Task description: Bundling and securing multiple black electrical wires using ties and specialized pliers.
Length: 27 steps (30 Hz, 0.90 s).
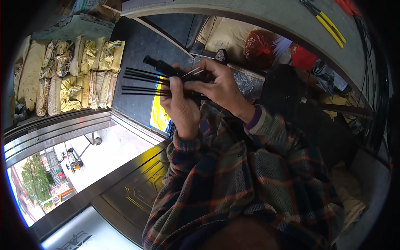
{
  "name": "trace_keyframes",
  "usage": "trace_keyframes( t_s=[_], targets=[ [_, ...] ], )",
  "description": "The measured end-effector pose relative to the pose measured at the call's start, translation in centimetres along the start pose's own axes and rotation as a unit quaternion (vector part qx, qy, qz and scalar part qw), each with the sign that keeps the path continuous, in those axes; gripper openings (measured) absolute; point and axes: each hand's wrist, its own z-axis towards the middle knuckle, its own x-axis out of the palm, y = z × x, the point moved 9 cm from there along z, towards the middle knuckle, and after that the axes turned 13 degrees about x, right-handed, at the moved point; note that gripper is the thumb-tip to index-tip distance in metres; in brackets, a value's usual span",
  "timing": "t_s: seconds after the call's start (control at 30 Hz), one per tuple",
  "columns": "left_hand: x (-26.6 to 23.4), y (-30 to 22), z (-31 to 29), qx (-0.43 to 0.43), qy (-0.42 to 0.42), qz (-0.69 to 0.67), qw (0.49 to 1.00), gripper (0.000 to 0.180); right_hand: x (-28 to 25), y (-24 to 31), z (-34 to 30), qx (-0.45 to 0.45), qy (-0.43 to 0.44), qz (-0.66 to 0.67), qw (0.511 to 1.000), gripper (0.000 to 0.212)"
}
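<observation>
Both of my hands meet above my lap, in front of a plaid sleeve and jacket. My left hand (183,108) is closed round a bundle of thin black rods (143,79), which fan out to the left past my thumb. A thicker black tube (160,66) with a narrower end sticks out above them. My right hand (223,85) pinches at the other end of the bundle, its thumb and fingertips almost touching the left thumb. Thin pale metal pieces (193,73) show between the fingers. Exactly what the right fingertips grip is hidden.
Wrapped brown and yellow packages (71,79) stand in rows at left. A table (258,14) at the top bears yellow-handled pliers (329,27). Beneath it are a red bag (262,48) and sacks. An open doorway (108,141) lies lower left, beside a dark panelled door (137,187).
</observation>
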Motion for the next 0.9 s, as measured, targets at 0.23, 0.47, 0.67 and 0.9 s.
trace_keyframes(
  t_s=[0.23,0.47,0.67,0.9],
  targets=[
    [-0.9,0.2,-0.2,-0.052,0.039,-0.083,0.994,0.038,0.2,0.5,-1.4,-0.060,0.029,-0.050,0.997,0.016],
    [-1.8,0.2,0.0,0.006,0.015,-0.040,0.999,0.033,0.1,0.6,-1.0,-0.077,-0.016,-0.089,0.993,0.018],
    [-1.7,-0.1,-0.4,0.046,0.020,-0.012,0.999,0.033,0.4,-1.0,0.4,0.054,0.106,-0.029,0.992,0.020],
    [-0.3,-0.4,-1.3,0.057,0.027,0.002,0.998,0.036,-0.2,-0.1,-1.7,-0.003,0.007,-0.039,0.999,0.015]
  ],
)
